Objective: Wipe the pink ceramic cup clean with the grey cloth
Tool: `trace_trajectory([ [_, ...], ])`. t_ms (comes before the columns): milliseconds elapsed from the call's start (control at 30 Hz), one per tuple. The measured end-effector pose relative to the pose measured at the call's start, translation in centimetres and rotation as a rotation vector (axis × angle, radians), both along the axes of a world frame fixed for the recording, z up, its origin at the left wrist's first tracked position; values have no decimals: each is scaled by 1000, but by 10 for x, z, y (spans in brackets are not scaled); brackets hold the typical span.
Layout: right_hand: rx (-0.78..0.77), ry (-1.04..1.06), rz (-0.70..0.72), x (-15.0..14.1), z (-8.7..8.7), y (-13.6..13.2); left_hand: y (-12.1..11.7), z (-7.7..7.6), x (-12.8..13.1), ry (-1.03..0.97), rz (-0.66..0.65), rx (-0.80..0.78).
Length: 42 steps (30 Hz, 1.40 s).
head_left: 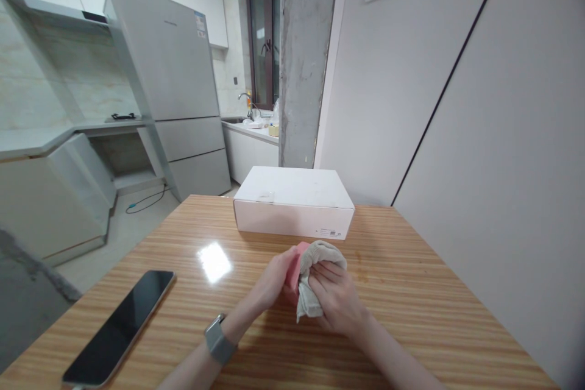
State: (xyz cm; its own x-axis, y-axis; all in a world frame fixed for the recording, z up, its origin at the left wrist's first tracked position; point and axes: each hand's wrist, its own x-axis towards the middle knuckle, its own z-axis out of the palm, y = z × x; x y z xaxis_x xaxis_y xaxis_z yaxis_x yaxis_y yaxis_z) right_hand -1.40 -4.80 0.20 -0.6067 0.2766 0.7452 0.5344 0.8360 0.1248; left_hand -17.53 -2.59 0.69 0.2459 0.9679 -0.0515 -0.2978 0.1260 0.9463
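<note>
My left hand (275,279) grips a pink object (293,279) from its left side; its kind is hard to make out, since much of it is covered. A light grey cloth (312,303) is bunched under the fingers of my right hand (337,294), which presses it against the pink object's right side. Both hands meet just above the wooden table, in front of a white box (292,217). A watch with a grey band (220,341) is on my left wrist.
A black phone (121,328) lies on the wooden table (402,280) at the left, with a cable end at its near edge. The closed white box stands near the far edge. Beyond are a fridge (183,73), a sink counter (251,131) and a concrete column (304,61).
</note>
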Motion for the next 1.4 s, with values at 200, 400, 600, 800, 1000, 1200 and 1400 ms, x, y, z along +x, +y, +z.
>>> trace_trajectory([
  [200,-42,-13,19,-1,-1,2,-8,13,-5,134,-95,82],
  [400,-64,26,-8,6,6,7,-9,-3,1,-103,-160,-142],
  [600,-45,21,-2,13,9,9,-5,-13,6,-344,-219,-252],
  [800,-35,-70,131,2,-2,4,-11,6,5,-340,-261,-209],
  [1000,-15,-58,107,1,-4,3,-10,2,4,-259,-142,-200],
  [1200,1,15,10,4,5,1,-11,-7,5,-401,-204,-136],
  [1400,-14,68,-45,9,10,2,-12,0,4,-486,-355,-209],
])
